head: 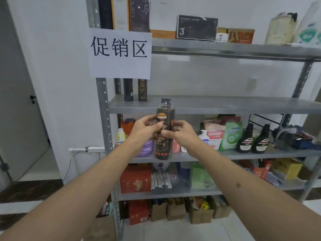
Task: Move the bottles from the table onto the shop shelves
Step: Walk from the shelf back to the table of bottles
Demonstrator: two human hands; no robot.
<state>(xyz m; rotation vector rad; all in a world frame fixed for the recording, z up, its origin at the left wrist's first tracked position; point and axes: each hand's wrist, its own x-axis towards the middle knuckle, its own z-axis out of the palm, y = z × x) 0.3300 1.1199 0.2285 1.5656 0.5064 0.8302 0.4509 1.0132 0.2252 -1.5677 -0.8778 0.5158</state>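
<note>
Dark bottle upright, gripped between left hand and right hand, thumbs across its label. Metal shelf edge just beyond fingertips; two dark tubes up-left.

A grey metal shelving unit stood against a plain white wall. A white paper sign with black Chinese characters hung on its left upright. To the left, a white door with a dark handle stood ajar. The floor was pale tile, with a dark strip at the doorway. Light was even and soft.
</note>
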